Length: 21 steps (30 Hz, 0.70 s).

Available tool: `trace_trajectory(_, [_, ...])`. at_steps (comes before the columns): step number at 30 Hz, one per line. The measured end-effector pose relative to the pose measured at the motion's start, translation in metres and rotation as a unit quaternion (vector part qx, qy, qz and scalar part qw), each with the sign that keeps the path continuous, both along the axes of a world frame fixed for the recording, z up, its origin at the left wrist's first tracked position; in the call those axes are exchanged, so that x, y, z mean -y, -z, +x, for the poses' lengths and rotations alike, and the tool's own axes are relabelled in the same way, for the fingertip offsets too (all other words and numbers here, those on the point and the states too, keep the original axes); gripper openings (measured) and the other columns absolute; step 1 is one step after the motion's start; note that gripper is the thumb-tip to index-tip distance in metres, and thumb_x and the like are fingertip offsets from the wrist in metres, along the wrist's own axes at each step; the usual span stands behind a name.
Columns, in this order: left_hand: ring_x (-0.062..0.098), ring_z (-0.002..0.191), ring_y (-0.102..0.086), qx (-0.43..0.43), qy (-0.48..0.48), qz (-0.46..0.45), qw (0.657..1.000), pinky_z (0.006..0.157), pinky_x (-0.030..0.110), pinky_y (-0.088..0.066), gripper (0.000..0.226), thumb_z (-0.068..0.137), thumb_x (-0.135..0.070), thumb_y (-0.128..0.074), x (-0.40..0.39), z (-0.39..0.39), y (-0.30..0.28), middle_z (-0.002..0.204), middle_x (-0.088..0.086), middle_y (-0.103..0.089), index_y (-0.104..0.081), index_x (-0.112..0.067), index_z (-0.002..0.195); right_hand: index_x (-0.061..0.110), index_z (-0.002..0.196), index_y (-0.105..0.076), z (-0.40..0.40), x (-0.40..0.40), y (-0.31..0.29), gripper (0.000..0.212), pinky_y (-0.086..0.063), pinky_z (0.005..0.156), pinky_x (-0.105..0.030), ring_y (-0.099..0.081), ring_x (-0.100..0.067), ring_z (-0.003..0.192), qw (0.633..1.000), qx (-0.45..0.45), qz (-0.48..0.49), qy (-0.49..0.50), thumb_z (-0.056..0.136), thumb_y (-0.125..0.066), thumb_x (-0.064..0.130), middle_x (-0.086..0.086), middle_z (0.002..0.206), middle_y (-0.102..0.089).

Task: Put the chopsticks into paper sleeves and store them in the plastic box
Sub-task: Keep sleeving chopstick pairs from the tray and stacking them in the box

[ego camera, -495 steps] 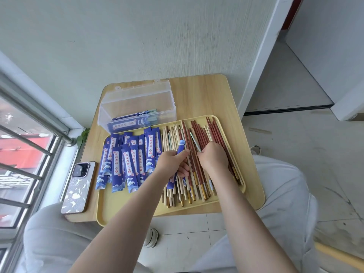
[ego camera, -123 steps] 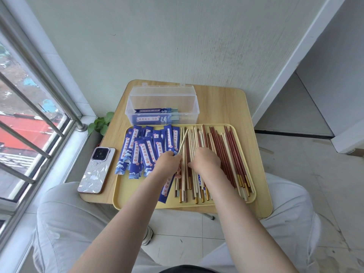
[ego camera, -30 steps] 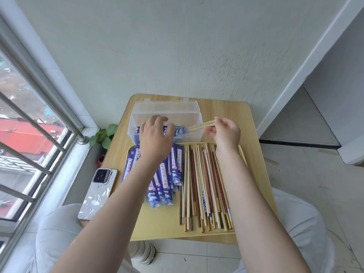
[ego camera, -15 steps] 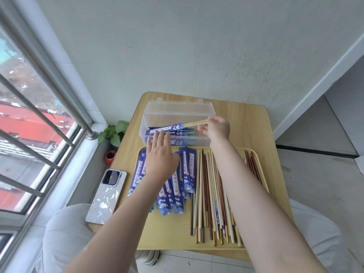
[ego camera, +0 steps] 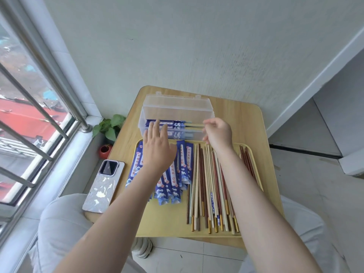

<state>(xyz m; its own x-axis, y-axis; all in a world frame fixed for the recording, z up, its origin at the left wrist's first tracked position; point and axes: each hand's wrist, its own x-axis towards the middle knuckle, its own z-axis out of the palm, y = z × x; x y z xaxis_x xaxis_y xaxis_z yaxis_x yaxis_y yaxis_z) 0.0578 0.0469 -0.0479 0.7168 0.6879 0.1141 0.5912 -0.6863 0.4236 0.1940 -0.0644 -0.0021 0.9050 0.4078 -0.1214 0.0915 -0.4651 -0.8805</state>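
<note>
The clear plastic box stands open at the back of the table, and sleeved chopsticks lie inside it. My right hand hovers at the box's right end with loosely curled fingers. Its fingertips are just beside the bare wooden ends of the top pair, and I see no grip on them. My left hand is flat with straight fingers, reaching over the box's front wall. Empty blue paper sleeves lie on the left of the yellow tray. Loose chopsticks in red, cream and brown lie on its right.
A phone lies on the wooden table, left of the tray. A small plant in a red pot sits on the floor by the window bars on the left. The wall is right behind the table, and my knees are under its front edge.
My right hand has lowered the sleeved pair into the box and loosened its fingers. My left hand has slid forward to the box's front wall.
</note>
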Motion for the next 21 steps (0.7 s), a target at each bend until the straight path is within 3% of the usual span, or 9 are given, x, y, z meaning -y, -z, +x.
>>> trace_trajectory(1, [0.036, 0.13, -0.044, 0.046, -0.016, 0.002, 0.999, 0.108, 0.045, -0.037, 0.042, 0.091, -0.018, -0.055, 0.004, -0.005, 0.001, 0.141, 0.017, -0.048, -0.053, -0.009, 0.132, 0.014, 0.108, -0.065, -0.009, 0.002, 0.002, 0.022, -0.047, 0.05, -0.022, -0.059, -0.01, 0.055, 0.998, 0.008, -0.041, -0.039, 0.099, -0.047, 0.01, -0.002, 0.093, -0.069])
trace_trajectory(2, [0.031, 0.103, -0.054, 0.069, -0.038, -0.013, 0.997, 0.086, 0.042, -0.047, 0.024, 0.091, -0.017, -0.055, 0.006, -0.008, 0.0, 0.117, 0.014, -0.058, -0.062, -0.007, 0.112, 0.015, 0.104, -0.065, -0.016, 0.003, 0.006, 0.018, -0.047, 0.053, -0.024, -0.06, -0.011, 0.056, 0.992, 0.01, -0.092, -0.083, 0.099, -0.049, 0.013, 0.0, 0.09, -0.068])
trace_trajectory(3, [0.026, 0.08, -0.05, 0.061, -0.058, -0.044, 0.995, 0.067, 0.037, -0.042, 0.015, 0.091, -0.018, -0.053, 0.009, -0.013, -0.002, 0.094, 0.01, -0.059, -0.061, -0.006, 0.092, 0.015, 0.097, -0.065, -0.025, 0.004, 0.01, 0.014, -0.049, 0.056, -0.027, -0.06, -0.012, 0.056, 0.98, 0.006, -0.15, -0.128, 0.098, -0.051, 0.016, 0.001, 0.087, -0.068])
trace_trajectory(4, [0.023, 0.067, -0.043, 0.03, -0.074, -0.079, 0.994, 0.057, 0.031, -0.034, 0.02, 0.091, -0.021, -0.05, 0.012, -0.016, -0.002, 0.077, 0.007, -0.053, -0.054, -0.007, 0.077, 0.013, 0.089, -0.064, -0.033, 0.004, 0.017, 0.014, -0.05, 0.059, -0.03, -0.059, -0.013, 0.055, 0.963, 0.002, -0.211, -0.168, 0.097, -0.054, 0.019, 0.0, 0.083, -0.068])
trace_trajectory(6, [0.019, 0.055, -0.033, -0.057, -0.07, -0.13, 0.987, 0.051, 0.027, -0.024, 0.028, 0.09, -0.023, -0.047, 0.02, -0.024, -0.002, 0.063, 0.002, -0.039, -0.04, -0.011, 0.066, 0.014, 0.079, -0.058, -0.05, 0.003, 0.034, 0.02, -0.048, 0.06, -0.032, -0.054, -0.018, 0.056, 0.923, 0.015, -0.317, -0.217, 0.094, -0.061, 0.027, -0.002, 0.074, -0.061])
trace_trajectory(10, [0.016, 0.061, -0.042, -0.13, -0.025, -0.143, 0.981, 0.053, 0.027, -0.031, 0.019, 0.094, -0.024, -0.045, 0.03, -0.038, 0.005, 0.074, 0.0, -0.051, -0.049, -0.013, 0.078, 0.013, 0.108, -0.051, -0.075, 0.0, 0.057, 0.032, -0.034, 0.049, -0.027, -0.056, -0.025, 0.074, 0.911, 0.048, -0.371, -0.173, 0.091, -0.065, 0.037, -0.001, 0.086, -0.056])
trace_trajectory(15, [0.024, 0.088, -0.063, -0.114, -0.011, -0.156, 0.981, 0.06, 0.029, -0.042, 0.024, 0.097, -0.027, -0.046, 0.03, -0.048, 0.007, 0.098, 0.005, -0.067, -0.063, -0.012, 0.103, 0.012, 0.089, -0.052, -0.08, -0.002, 0.06, 0.025, -0.037, 0.052, -0.028, -0.056, -0.023, 0.065, 0.936, -0.012, -0.319, -0.145, 0.094, -0.066, 0.033, -0.003, 0.075, -0.056])
trace_trajectory(18, [0.023, 0.08, -0.06, -0.104, -0.013, -0.161, 0.981, 0.06, 0.031, -0.042, 0.021, 0.096, -0.026, -0.047, 0.031, -0.05, 0.008, 0.098, 0.007, -0.067, -0.063, -0.012, 0.1, 0.014, 0.072, -0.046, -0.075, 0.005, 0.055, 0.029, -0.037, 0.054, -0.026, -0.049, -0.023, 0.053, 0.953, -0.072, -0.266, -0.128, 0.09, -0.067, 0.022, -0.002, 0.061, -0.047])
trace_trajectory(21, [0.019, 0.072, -0.05, -0.11, -0.014, -0.158, 0.981, 0.06, 0.032, -0.04, 0.014, 0.095, -0.025, -0.048, 0.031, -0.05, 0.009, 0.092, 0.006, -0.063, -0.057, -0.015, 0.092, 0.015, 0.066, -0.041, -0.072, 0.015, 0.043, 0.025, -0.036, 0.059, -0.029, -0.048, -0.022, 0.06, 0.966, -0.082, -0.213, -0.122, 0.084, -0.059, 0.014, -0.007, 0.062, -0.042])
